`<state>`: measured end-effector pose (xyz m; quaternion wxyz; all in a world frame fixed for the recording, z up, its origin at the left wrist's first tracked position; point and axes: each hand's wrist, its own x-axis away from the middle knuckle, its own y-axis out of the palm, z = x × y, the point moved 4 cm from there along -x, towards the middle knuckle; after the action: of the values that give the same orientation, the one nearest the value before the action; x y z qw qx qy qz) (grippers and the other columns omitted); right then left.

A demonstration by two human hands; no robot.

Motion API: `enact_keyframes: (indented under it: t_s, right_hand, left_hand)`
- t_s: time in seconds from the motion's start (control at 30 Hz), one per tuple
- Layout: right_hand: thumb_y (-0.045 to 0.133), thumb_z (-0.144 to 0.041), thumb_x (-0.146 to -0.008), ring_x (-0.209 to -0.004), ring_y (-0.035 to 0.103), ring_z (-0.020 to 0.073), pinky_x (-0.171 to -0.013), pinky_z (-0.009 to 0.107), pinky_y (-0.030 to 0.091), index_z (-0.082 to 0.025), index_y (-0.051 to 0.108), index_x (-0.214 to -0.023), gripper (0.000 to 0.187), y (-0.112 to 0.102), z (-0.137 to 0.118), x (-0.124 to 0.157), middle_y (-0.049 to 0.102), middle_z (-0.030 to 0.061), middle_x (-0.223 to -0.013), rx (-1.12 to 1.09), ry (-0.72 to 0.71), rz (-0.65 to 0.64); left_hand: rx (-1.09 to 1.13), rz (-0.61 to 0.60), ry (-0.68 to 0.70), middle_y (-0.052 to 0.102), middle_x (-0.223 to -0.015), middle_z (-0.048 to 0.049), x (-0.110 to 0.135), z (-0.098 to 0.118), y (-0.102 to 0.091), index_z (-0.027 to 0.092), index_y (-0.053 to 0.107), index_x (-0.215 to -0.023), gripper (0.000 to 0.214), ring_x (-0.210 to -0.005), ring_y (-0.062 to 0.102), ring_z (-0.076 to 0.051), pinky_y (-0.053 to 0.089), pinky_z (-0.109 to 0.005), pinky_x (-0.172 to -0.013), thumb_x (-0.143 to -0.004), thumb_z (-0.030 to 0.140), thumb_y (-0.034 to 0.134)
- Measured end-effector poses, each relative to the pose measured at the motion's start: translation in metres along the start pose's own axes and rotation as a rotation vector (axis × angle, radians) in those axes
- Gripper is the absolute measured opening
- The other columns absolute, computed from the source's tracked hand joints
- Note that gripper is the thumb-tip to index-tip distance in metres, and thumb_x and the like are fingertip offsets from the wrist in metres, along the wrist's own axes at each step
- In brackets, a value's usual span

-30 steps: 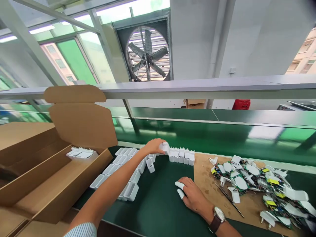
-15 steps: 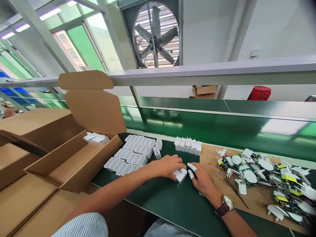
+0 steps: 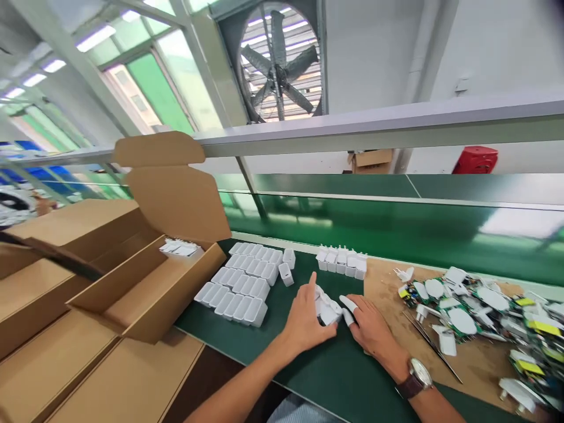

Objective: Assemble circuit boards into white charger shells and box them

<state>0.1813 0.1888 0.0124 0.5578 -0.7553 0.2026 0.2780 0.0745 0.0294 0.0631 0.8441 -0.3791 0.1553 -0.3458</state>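
Note:
A short row of white plastic housings (image 3: 328, 310) lies on the green tabletop between my hands. My left hand (image 3: 301, 322) rests against their left side, with index finger and thumb spread apart around them. My right hand (image 3: 374, 332) lies on the right of the row, its white-covered fingertips slightly apart and by the row's right end. A small pale edge shows under its palm; what it is I cannot make out. Left of my hands, several rows of open white housings (image 3: 240, 305) stand together. Two loose housings (image 3: 286, 274) sit at their right.
Behind my hands stands a row of white housings with parts on top (image 3: 341, 262). Circuit boards and white plug parts (image 3: 462, 320) cover a brown sheet at right, beside a thin metal tool (image 3: 434, 346). An open cardboard box (image 3: 145, 317) stands at left.
My left hand has turned from gripping a white housing from above to spreading beside the row. More of the housings shows now. My right hand stays near the same place; the view has shifted slightly.

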Motion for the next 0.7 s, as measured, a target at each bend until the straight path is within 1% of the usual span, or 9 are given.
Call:
enact_keyframes:
  t_s: [0.1,0.17,0.23,0.33,0.4,0.47,0.57,0.6,0.7]
  right_hand:
    - [0.044,-0.008,-0.093,-0.104,0.071,0.0262,-0.085,0.040,0.064,-0.019,0.057,-0.135,0.046,0.004,0.010,0.005,0.072,0.0124,-0.118,0.000,-0.021,0.047]
    - [0.044,-0.012,-0.095,-0.104,0.072,0.0253,-0.084,0.038,0.064,-0.021,0.057,-0.137,0.045,0.009,0.017,0.009,0.072,0.0113,-0.118,0.003,-0.035,0.062]
    - [0.045,-0.015,-0.095,-0.105,0.073,0.0254,-0.085,0.038,0.064,-0.022,0.056,-0.138,0.044,0.015,0.025,0.013,0.073,0.0107,-0.119,0.009,-0.037,0.053]
    - [0.047,-0.018,-0.093,-0.105,0.074,0.0267,-0.086,0.039,0.065,-0.023,0.056,-0.138,0.046,0.023,0.035,0.021,0.074,0.0106,-0.121,0.034,-0.020,0.018]
    - [0.048,-0.018,-0.090,-0.103,0.076,0.0274,-0.084,0.039,0.065,-0.024,0.059,-0.134,0.046,0.027,0.040,0.024,0.075,0.0096,-0.120,0.052,-0.023,0.005]
    - [0.051,-0.020,-0.086,-0.099,0.077,0.0279,-0.081,0.039,0.066,-0.026,0.064,-0.128,0.045,0.030,0.044,0.026,0.077,0.0085,-0.118,0.062,-0.021,-0.009]
    - [0.057,-0.023,-0.079,-0.096,0.078,0.0295,-0.078,0.038,0.067,-0.029,0.072,-0.115,0.040,0.033,0.050,0.027,0.078,0.0073,-0.116,0.070,0.007,-0.036]
    - [0.059,-0.024,-0.077,-0.095,0.078,0.0301,-0.076,0.039,0.067,-0.030,0.074,-0.110,0.037,0.034,0.052,0.027,0.079,0.0066,-0.115,0.076,0.008,-0.044]
    - [0.064,-0.026,-0.072,-0.091,0.078,0.0325,-0.071,0.043,0.067,-0.033,0.077,-0.100,0.031,0.033,0.057,0.028,0.080,0.0040,-0.112,0.114,-0.018,-0.047]
  left_hand:
    - [0.074,0.035,0.009,0.052,-0.144,-0.0181,-0.005,0.000,-0.014,0.018,0.009,-0.166,0.130,-0.134,0.052,-0.039,0.044,-0.054,-0.115,-0.059,0.029,0.082]
    - [0.114,0.123,0.035,0.047,-0.154,-0.0184,-0.009,-0.002,-0.051,0.019,0.009,-0.166,0.129,-0.140,0.049,-0.039,0.043,-0.053,-0.118,-0.061,0.031,0.083]
    - [0.087,0.287,0.083,0.037,-0.163,-0.0175,-0.012,-0.005,-0.109,0.021,0.009,-0.166,0.126,-0.148,0.041,-0.040,0.038,-0.053,-0.123,-0.064,0.035,0.083]
    - [-0.091,0.579,0.098,0.028,-0.168,-0.0182,-0.015,-0.026,-0.217,0.020,0.007,-0.164,0.123,-0.153,0.033,-0.041,0.032,-0.053,-0.126,-0.070,0.040,0.082]
    - [-0.231,0.765,0.023,0.032,-0.164,-0.0201,-0.015,-0.055,-0.286,0.019,0.006,-0.164,0.121,-0.151,0.037,-0.040,0.033,-0.053,-0.125,-0.073,0.039,0.082]
    - [-0.333,0.849,-0.122,0.035,-0.161,-0.0228,-0.016,-0.096,-0.337,0.015,0.006,-0.164,0.123,-0.150,0.037,-0.041,0.033,-0.054,-0.125,-0.071,0.037,0.084]
    - [-0.313,0.757,-0.364,0.029,-0.164,-0.0241,-0.014,-0.169,-0.370,0.011,0.006,-0.161,0.120,-0.154,0.029,-0.042,0.026,-0.052,-0.127,-0.072,0.034,0.083]
    - [-0.288,0.709,-0.385,0.033,-0.163,-0.0245,-0.013,-0.191,-0.370,0.009,0.009,-0.159,0.113,-0.153,0.031,-0.041,0.029,-0.050,-0.125,-0.075,0.033,0.081]
    - [-0.219,0.586,-0.441,0.054,-0.148,-0.0236,-0.009,-0.245,-0.356,0.010,0.019,-0.155,0.114,-0.139,0.052,-0.041,0.045,-0.048,-0.114,-0.064,0.026,0.086]
